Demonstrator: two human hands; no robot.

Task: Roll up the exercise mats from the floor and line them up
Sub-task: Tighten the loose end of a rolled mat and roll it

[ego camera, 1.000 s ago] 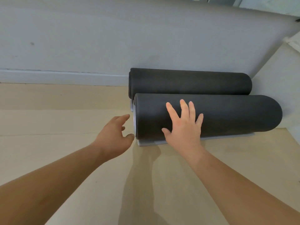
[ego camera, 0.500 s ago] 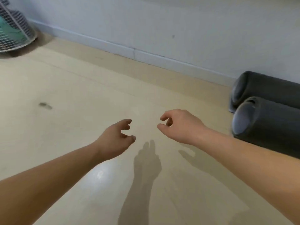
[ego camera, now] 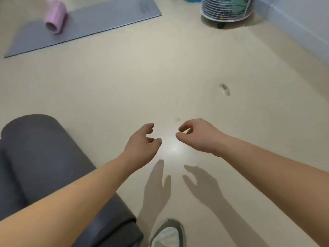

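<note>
Grey mat (ego camera: 106,16), flat, thin and smooth, lies well ahead-left of the fingers (ego camera: 149,126), long axis running left-right; the left hand (ego camera: 140,147) is nearer. Both it and the right hand (ego camera: 199,138) hang loosely curled, empty. Dark foam rolls (ego camera: 35,154) sit beside the left forearm (ego camera: 80,189); a pink roll (ego camera: 55,19) rests on the mat.

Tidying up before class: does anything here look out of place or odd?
Yes. A flat grey exercise mat lies unrolled at the far left of the beige floor, with a small pink roll resting on it, apart from the dark grey rolled mats at the near left. A dark smudge also marks the floor.
</note>
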